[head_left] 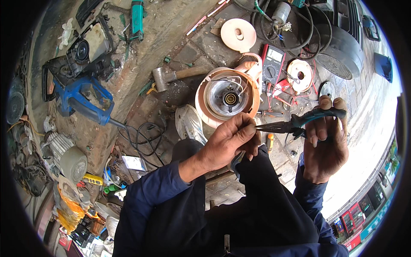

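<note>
My right hand (326, 141) grips a pair of needle-nose pliers (295, 125) by its dark teal handles, with the jaws pointing left. At the jaw tips, my left hand (229, 141) is closed in a pinch; whatever lies between thumb and finger is too small or too hidden to name. Just beyond the left hand stands an open round pinkish-orange housing (200, 100), with a metal bowl (214, 96) and a dark ring-shaped centre inside. A pale wire loops over the bowl's rim.
A red multimeter (272, 64) with leads lies right of the housing, near a round pink plate (299, 76). A hammer (182, 76) rests to the left. Farther left are a blue corded power tool (87, 100) and a grey motor (66, 157). A pink disc (238, 36) lies behind.
</note>
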Demonstrator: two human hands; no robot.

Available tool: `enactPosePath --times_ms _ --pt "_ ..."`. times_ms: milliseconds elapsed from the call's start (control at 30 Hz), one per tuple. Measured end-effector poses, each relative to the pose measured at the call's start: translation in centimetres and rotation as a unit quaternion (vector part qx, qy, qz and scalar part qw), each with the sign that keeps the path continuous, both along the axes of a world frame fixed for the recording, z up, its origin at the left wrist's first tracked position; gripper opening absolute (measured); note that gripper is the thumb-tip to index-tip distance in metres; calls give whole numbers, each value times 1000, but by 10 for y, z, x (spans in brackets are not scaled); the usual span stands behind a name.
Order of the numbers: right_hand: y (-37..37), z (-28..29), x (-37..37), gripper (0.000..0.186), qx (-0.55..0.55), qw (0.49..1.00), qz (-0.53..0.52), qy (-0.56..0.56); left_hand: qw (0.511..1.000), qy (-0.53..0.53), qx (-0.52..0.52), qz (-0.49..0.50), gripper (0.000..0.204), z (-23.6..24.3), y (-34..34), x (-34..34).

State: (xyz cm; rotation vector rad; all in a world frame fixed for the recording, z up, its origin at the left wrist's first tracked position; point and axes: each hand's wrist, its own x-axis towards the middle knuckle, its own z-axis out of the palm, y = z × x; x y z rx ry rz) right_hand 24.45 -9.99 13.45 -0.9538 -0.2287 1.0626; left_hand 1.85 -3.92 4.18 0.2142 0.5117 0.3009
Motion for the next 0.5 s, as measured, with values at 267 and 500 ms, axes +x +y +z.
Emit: enactPosePath --times_ms 267,500 --pt "2 -3 -1 59 7 1000 -7 2 996 22 81 -11 20 -1 3 -2" --pt "4 4 -14 59 1 997 -20 -81 996 68 -4 54 19 1 0 3"
